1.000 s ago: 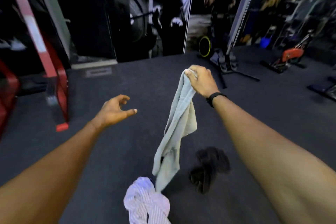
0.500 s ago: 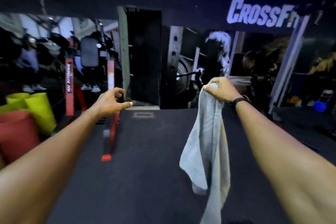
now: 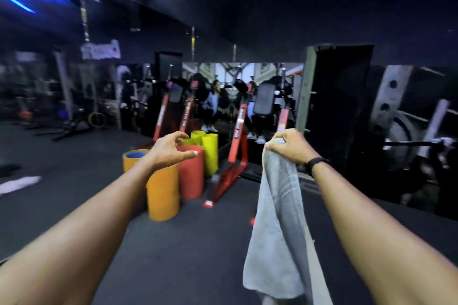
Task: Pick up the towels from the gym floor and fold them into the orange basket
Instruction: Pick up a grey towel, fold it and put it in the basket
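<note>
The person's right hand [image 3: 288, 147] grips the top edge of a pale grey terry towel [image 3: 277, 225], fingers curled tight round the bunched cloth; the towel hangs free off the dark rubber gym floor [image 3: 173, 255], its lower end running out past the bottom edge of the view. The left hand [image 3: 171, 150] holds nothing, fingers loosely hooked, thumb out, raised approx. level with the right; it hovers in front of the tall orange cylindrical basket [image 3: 162, 193], which stands on the floor just beside a red cylinder [image 3: 190, 173] and yellow-green ones [image 3: 209, 151] behind it.

Judged step: fold the towel, then drop it in. To do it well the left hand should take the top edge next to the right, spread the cloth flat, halve it w/o letting the bottom drag on the floor (a long towel, by the look), then lower it into the basket mouth.

Hard to tell: the basket's inside, bar something blue at its rim; the towel's bottom end, cut off; the white patch [image 3: 18, 184] at the floor's left edge is too blurred to call a towel.
</note>
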